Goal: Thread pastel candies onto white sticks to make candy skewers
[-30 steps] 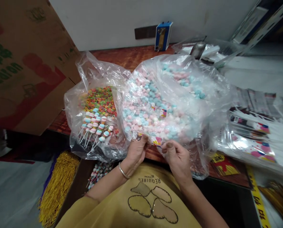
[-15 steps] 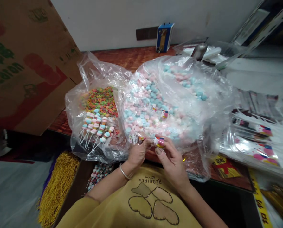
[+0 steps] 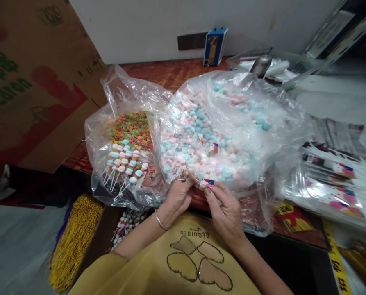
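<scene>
My left hand [image 3: 178, 197] and my right hand [image 3: 227, 209] meet at the table's near side. Between them they pinch a small clear plastic wrapper [image 3: 207, 182] with a colourful printed end; that end is at my right fingertips. Just beyond lies a big clear bag of pink, blue and white candies [image 3: 198, 123]. To its left, a clear bag holds small ring-shaped candies [image 3: 136, 127] in red, orange and green. Several candy sticks [image 3: 126, 162] with pastel pieces on white sticks rest in front of the rings. Two small printed wrappers [image 3: 214, 147] lie on the pastel candies.
A large cardboard box [image 3: 44, 90] stands at left. Stacks of printed wrappers [image 3: 336, 192] lie at right. A blue device [image 3: 215, 47] stands by the wall. Below the table edge are more candy sticks [image 3: 129, 225] in a box and a gold fringe [image 3: 76, 241].
Both hands still pinch the wrapper. My left fingers have moved slightly and now cover more of its left part. My right hand has shifted a little to the right.
</scene>
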The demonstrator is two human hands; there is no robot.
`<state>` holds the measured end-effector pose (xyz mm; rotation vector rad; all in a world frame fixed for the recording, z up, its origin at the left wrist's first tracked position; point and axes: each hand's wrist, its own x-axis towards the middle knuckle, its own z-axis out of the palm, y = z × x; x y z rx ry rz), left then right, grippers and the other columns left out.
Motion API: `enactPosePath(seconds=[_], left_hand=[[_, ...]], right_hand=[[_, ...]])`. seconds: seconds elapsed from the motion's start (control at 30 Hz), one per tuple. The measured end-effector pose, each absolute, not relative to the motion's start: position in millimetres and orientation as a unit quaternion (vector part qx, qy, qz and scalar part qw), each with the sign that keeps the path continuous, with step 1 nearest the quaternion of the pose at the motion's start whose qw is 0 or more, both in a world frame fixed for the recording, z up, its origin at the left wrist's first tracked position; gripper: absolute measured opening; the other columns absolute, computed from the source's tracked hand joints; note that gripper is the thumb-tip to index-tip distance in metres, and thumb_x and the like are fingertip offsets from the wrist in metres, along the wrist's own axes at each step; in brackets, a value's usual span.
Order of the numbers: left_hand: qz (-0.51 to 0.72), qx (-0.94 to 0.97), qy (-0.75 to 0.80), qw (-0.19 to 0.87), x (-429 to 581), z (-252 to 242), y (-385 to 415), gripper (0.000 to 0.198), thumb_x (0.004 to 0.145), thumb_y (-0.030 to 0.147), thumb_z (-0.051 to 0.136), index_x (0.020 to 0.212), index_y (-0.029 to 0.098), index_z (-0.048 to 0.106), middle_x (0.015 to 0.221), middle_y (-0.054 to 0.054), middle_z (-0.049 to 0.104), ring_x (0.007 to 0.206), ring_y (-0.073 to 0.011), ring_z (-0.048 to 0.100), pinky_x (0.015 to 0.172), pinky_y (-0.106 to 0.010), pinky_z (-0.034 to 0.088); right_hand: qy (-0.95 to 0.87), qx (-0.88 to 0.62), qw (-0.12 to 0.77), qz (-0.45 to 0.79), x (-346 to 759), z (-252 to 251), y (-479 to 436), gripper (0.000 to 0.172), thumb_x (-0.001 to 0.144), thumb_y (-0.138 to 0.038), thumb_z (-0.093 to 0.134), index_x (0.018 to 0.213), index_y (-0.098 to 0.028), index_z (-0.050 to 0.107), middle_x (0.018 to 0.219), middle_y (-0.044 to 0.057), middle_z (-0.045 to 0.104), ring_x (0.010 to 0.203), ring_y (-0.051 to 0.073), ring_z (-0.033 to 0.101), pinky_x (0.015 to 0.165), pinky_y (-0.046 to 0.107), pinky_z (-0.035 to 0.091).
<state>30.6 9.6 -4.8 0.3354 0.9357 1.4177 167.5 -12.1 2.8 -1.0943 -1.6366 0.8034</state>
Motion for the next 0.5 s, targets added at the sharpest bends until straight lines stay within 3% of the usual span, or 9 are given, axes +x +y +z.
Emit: enactPosePath(seconds=[0.23, 0.5], left_hand=[[0.549, 0.211, 0.449, 0.673, 22.0, -9.3, 6.2, 0.043, 0.051, 0.035, 0.1, 0.071, 0.014, 0.068, 0.069, 0.001, 0.064, 0.068, -0.0105, 0.059, 0.071, -0.023, 0.049], [0.595, 0.037, 0.383, 0.706, 22.7, -12.3, 13.4, 0.052, 0.041, 0.035, 0.104, 0.067, 0.015, 0.063, 0.066, 0.002, 0.064, 0.058, -0.0091, 0.055, 0.058, -0.022, 0.049]], right_hand=[[-0.651, -0.471, 0.492, 0.336, 167.9, 1.4, -14.8, 0.024, 0.103, -0.026, 0.055, 0.101, -0.024, 0.079, 0.089, 0.004, 0.07, 0.082, 0.019, 0.065, 0.074, 0.031, 0.054], [-0.713, -0.418, 0.514, 0.227, 174.5, 4.5, -15.4, 0.032, 0.098, -0.014, 0.06, 0.125, -0.027, 0.072, 0.106, 0.005, 0.071, 0.097, 0.02, 0.066, 0.087, 0.036, 0.054]])
